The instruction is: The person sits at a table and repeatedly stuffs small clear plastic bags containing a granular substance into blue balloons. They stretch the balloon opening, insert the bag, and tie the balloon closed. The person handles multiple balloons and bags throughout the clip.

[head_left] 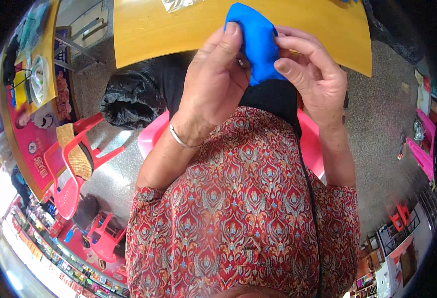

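Nearest the camera, at 6 o'clock, a red patterned blouse is filling the lower centre of the view, its short sleeves ending above both elbows. The two bare forearms are rising from it toward 12 o'clock. The left hand, with a thin silver bangle lying across its wrist, is closing on a bright blue cloth piece; its thumb is pressing the cloth's upper left edge and its fingers are curling behind the cloth. The right hand, at 1 o'clock of centre, is pinching the same cloth from the other side, its fingers folding narrowly onto the right edge. The cloth is being held up between both hands, touching both, just in front of the near edge of a yellow table at 12 o'clock. Below the hands a black garment is lying on the lap, and a pink plastic seat is showing on either side of it. A dark crumpled bag is resting on the speckled floor at 10 o'clock. Farther off at 8 o'clock, a red plastic chair is standing beside a second yellow table.
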Motion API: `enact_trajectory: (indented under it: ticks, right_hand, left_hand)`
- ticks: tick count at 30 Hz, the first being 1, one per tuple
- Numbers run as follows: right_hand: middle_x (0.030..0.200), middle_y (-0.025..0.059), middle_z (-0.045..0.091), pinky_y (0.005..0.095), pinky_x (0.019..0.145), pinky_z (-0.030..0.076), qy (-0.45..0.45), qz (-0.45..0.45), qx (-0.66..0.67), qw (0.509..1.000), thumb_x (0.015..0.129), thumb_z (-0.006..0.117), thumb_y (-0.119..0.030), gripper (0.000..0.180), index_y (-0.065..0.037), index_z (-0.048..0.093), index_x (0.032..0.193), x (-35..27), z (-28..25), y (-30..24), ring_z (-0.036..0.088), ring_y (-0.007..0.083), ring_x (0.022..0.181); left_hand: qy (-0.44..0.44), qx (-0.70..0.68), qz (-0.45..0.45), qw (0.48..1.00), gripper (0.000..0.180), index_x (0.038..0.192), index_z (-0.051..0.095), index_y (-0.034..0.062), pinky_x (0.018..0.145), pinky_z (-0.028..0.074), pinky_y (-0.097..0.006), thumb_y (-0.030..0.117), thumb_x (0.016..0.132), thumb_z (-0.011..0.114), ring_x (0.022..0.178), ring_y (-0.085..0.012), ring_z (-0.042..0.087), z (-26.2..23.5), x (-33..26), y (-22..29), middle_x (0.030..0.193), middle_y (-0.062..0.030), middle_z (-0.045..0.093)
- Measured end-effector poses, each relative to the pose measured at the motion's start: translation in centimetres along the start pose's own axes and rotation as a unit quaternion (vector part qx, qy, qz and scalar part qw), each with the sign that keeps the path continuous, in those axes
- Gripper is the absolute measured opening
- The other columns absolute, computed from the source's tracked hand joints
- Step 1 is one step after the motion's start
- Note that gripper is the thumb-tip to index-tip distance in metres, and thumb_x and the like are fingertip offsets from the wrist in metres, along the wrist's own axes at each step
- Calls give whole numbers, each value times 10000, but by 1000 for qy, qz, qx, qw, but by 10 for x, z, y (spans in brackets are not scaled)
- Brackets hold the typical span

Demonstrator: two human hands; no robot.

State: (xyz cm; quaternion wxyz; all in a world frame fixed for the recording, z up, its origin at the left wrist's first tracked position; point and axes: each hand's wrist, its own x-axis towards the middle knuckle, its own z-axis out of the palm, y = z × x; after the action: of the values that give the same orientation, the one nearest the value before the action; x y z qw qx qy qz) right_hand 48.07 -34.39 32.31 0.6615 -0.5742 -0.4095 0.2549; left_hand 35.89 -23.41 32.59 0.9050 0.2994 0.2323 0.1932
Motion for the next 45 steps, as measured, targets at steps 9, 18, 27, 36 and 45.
enact_trajectory:
  ticks: [9,18,27,36,45]
  right_hand:
    - [983,38,594,215,778,450,-101,92,-38,990,861,654,-73,206,58,622,1017,39,-5,4,566,95,881]
    - [902,32,666,202,696,480,-32,174,110,978,844,669,-94,163,2,668,976,38,1,19,608,78,785]
    - [853,43,663,233,654,501,-104,184,100,972,846,699,-171,221,0,636,970,31,11,25,614,86,755]
    - [839,35,663,229,664,503,12,195,186,963,840,710,-210,350,19,604,1084,31,23,29,621,92,754]
    - [865,-3,617,223,744,472,-70,191,90,975,867,662,-167,247,18,627,1027,6,22,18,560,54,803]
  left_hand:
    - [-30,116,7,993,588,1285,307,-14,781,562,-351,10,825,672,898,-254,663,3,-10,5,1034,-176,624]
    - [45,98,-59,992,298,1075,541,-45,659,558,-285,62,835,682,727,-194,660,-11,-19,0,916,-149,661]
    - [53,92,-51,993,293,1088,543,-25,653,562,-311,85,847,671,739,-197,655,-22,-19,-1,942,-162,655]
    - [32,11,-64,997,300,1125,503,-52,812,545,-344,118,901,606,885,-221,655,-21,-18,8,1018,-165,633]
    - [66,228,-7,971,262,1128,545,-19,757,507,-249,120,913,601,878,-148,634,-30,-23,-11,966,-90,652]
